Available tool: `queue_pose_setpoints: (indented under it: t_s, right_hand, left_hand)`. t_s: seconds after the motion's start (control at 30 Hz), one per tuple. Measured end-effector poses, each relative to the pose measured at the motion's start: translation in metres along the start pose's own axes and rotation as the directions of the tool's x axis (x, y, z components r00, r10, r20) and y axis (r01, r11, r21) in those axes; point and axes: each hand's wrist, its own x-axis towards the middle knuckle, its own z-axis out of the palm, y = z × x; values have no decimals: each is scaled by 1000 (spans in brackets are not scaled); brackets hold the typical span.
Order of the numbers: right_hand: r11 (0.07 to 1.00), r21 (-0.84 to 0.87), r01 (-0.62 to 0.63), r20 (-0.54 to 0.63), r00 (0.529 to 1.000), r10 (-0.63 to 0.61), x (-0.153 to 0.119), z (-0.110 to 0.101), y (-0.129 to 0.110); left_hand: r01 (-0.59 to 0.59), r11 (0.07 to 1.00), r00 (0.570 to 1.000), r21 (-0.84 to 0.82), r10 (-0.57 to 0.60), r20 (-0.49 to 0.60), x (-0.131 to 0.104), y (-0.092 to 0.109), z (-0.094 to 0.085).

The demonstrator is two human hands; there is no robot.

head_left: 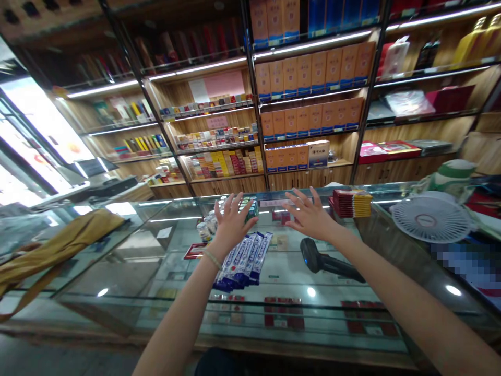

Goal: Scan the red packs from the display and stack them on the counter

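Note:
Fingers spread and holding nothing, my left hand [230, 223] hovers over the glass counter [156, 271], just above a fan of blue-and-white packets [248, 258]. Small white bottles [205, 230] and green-topped containers [251, 208] stand behind it, partly hidden by its fingers. My right hand [311, 215] is also spread, with nothing in it, above the counter. Nearest to that hand are a stack of red and yellow packs [352, 202] on its right and a black handheld scanner [324, 261] lying below it.
A white fan [432, 216] lies at the right, near a green and white container [452, 175]. Mustard-coloured cloth [66, 240] lies across the left side. Shelves of orange boxes [313, 70] and small packs rise behind the counter. A red-framed card [194, 251] lies near the bottles.

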Motion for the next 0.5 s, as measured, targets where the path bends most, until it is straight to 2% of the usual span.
queue_pose_setpoints:
  t_s: [0.3,0.5]
  right_hand:
    - [994,92,50,45,998,-54,27,5,-44]
    - [980,164,111,19,993,-115,56,12,-87]
  left_hand:
    - [84,995,996,57,-83,-18,-50,-69,-11]
    - [151,978,989,145,-149,-23,-89,-113,-16]
